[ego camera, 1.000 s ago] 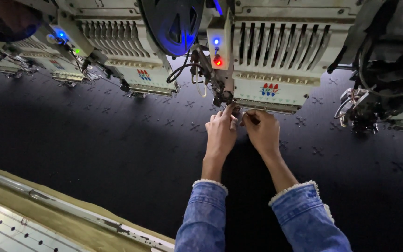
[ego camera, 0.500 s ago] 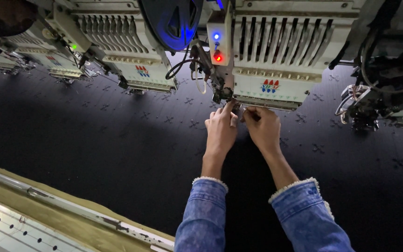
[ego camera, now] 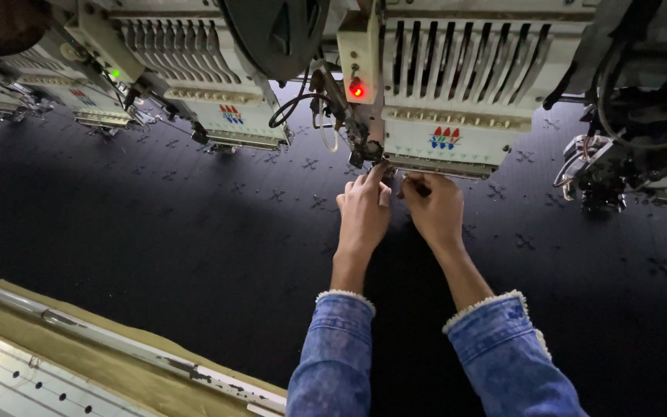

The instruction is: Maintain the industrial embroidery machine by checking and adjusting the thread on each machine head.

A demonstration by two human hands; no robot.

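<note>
While both hands sit side by side under the embroidery head (ego camera: 449, 85) on the black fabric (ego camera: 156, 232), the left hand (ego camera: 363, 212) has fingers stretched up at the needle area (ego camera: 384, 166) and the right hand (ego camera: 435, 208) is curled, maybe pinching thread, too small to tell.

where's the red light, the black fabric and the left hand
red light (ego camera: 357, 89), head view, on the middle of the glowing lamp
black fabric (ego camera: 194, 232), head view, on a bare stretch left of the hands
left hand (ego camera: 363, 212), head view, on the back of the hand
</note>
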